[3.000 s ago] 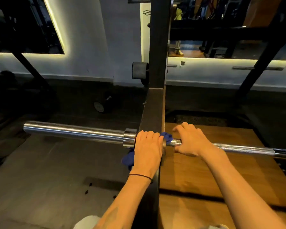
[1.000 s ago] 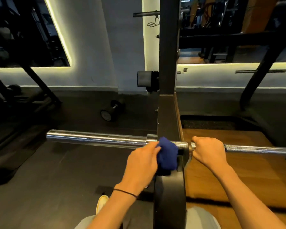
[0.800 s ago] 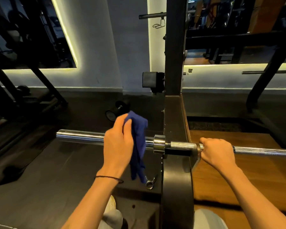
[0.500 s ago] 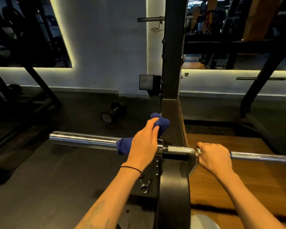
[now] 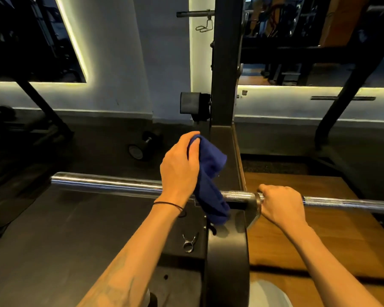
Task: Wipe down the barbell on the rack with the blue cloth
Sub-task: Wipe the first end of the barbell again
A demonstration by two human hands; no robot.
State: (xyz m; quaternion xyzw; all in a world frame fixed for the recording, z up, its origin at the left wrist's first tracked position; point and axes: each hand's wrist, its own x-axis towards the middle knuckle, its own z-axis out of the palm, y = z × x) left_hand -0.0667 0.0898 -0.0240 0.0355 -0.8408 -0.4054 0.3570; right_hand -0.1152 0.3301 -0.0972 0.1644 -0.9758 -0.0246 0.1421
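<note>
A chrome barbell lies across the black rack upright, its smooth sleeve reaching left and its knurled shaft running right. My left hand is raised just above the bar near the collar and grips the blue cloth, which hangs down over the bar beside the rack hook. My right hand is wrapped around the knurled shaft just right of the upright.
A spring collar clip lies on the black rack base below the bar. A dumbbell rests on the dark rubber floor behind. A wooden platform spreads to the right. Mirrors and another frame line the wall.
My left hand has lifted off the sleeve with the cloth, which now dangles over the bar instead of lying wrapped on it. My right hand keeps its hold on the shaft.
</note>
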